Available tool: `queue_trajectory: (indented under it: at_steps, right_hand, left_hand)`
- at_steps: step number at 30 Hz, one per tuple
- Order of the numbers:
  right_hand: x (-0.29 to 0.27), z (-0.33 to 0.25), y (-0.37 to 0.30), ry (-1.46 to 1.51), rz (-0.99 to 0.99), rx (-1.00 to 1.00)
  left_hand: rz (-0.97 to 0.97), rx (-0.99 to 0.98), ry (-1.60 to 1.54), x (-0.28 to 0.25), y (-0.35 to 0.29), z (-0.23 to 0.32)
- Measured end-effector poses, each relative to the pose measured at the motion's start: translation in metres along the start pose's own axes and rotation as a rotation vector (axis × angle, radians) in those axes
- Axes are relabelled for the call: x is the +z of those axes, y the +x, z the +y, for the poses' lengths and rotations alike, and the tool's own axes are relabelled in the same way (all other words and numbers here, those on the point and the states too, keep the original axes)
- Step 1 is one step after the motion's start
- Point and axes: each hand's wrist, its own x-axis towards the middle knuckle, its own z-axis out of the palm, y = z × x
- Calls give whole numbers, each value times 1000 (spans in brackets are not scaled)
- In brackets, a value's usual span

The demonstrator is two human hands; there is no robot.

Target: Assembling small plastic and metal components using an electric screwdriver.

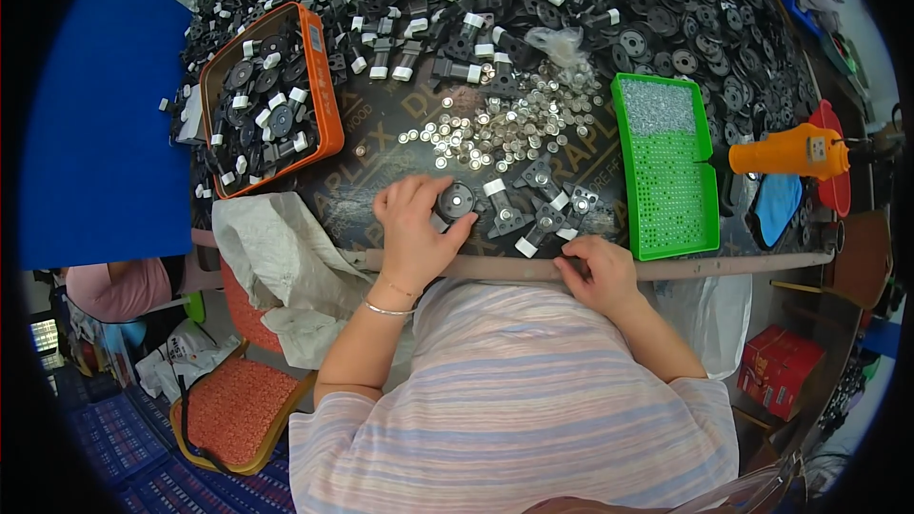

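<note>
The left hand point(411, 228) closes its fingers on a round black disc part point(457, 200) at the desk's point(381, 181) near edge, while the right hand point(595, 271), at 3 o'clock from it, pinches something too small to tell. Judging by the part-filled orange tray point(328, 86) at 10 o'clock against the huge black heap point(590, 0) at 12, most work seems left.

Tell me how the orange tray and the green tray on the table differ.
The orange tray sits left, tilted, and holds black parts with white ends; the green tray sits right, near the orange power screwdriver, with small silvery bits filling only its far end. Both are shallow, rectangular and rimmed.
</note>
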Motion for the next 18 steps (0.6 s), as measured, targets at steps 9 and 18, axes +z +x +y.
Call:
queue_trajectory:
  at_steps: [9,18]
  right_hand:
    - [-2,-3,0,-37,-37,66]
    - [0,-3,-2,-20,-17,72]
  left_hand:
    - [-28,-9,-5,0,4,1]
    - [71,168,42,14,96,-8]
